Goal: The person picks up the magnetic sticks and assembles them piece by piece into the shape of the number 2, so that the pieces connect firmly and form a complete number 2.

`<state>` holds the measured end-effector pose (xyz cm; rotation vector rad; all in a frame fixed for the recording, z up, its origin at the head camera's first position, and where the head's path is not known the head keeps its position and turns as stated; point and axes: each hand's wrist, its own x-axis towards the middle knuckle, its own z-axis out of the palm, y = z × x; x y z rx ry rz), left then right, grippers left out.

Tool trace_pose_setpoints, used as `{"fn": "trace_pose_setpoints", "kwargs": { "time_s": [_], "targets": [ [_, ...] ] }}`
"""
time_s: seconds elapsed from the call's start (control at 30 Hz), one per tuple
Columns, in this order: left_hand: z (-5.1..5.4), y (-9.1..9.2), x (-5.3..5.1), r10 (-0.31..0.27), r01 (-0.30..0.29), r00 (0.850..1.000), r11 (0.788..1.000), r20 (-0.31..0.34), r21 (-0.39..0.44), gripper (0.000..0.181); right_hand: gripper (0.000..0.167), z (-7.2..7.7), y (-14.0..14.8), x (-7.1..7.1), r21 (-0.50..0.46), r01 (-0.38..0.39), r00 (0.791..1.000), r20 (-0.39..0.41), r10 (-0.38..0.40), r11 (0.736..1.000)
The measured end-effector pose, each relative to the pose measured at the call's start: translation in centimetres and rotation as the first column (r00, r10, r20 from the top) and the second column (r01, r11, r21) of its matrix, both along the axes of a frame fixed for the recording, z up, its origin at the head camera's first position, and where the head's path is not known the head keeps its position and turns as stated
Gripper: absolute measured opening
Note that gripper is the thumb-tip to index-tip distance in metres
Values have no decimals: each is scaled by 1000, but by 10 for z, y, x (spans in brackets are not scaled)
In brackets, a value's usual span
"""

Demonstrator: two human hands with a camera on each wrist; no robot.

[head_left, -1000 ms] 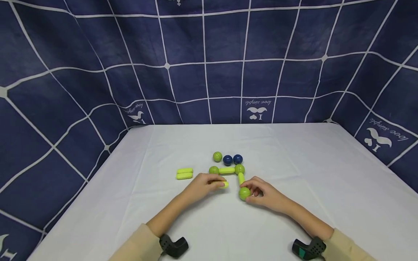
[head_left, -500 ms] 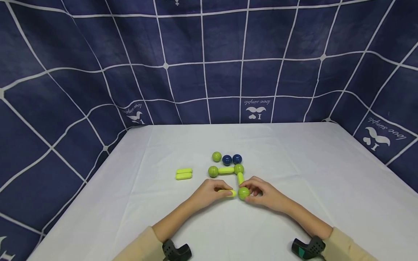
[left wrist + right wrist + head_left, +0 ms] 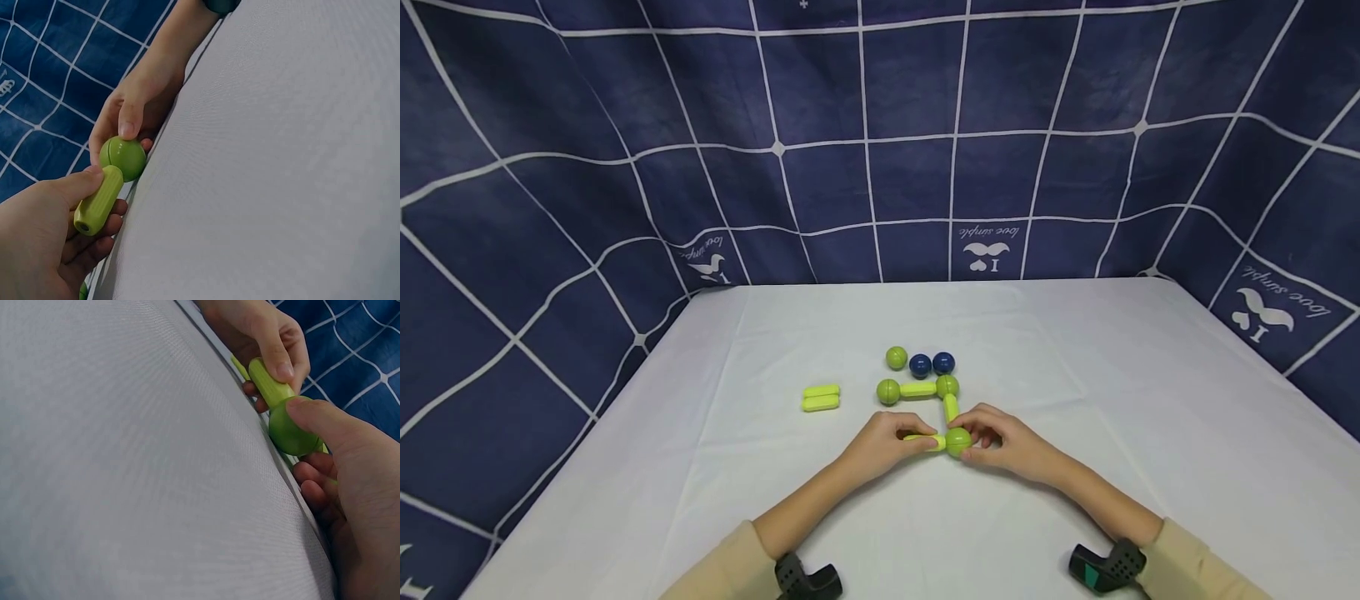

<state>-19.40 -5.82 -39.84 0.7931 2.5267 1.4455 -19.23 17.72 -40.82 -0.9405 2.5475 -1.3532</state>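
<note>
My left hand pinches a yellow-green rod between thumb and fingers, its far end touching a green ball. That ball is held by my right hand, with the thumb on its near side. From the ball a second rod runs back to a corner ball. A third rod leads left from there to another green ball. In the right wrist view the held ball sits against the rod's end; whether they are joined I cannot tell.
Two loose yellow-green rods lie side by side to the left. Behind the linked pieces are a loose green ball and two dark blue balls. A white cloth covers the table; a navy checked curtain hangs around it.
My left hand has moved right and nearer to me with its rod, whose end now meets the green ball. My right hand has kept its hold in about the same place.
</note>
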Motion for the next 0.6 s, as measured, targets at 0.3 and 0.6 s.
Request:
{"fn": "trace_pose_setpoints", "kwargs": {
  "time_s": [0.3, 0.6],
  "targets": [
    [-2, 0, 2, -18, 18, 1000, 1000, 17, 19, 17, 39, 3, -2, 4, 31, 13, 1000, 1, -13, 999],
    [-1, 1, -1, -30, 29, 999, 999, 21, 12, 16, 36, 6, -7, 5, 87, 29, 998, -56, -24, 996]
  ]
}}
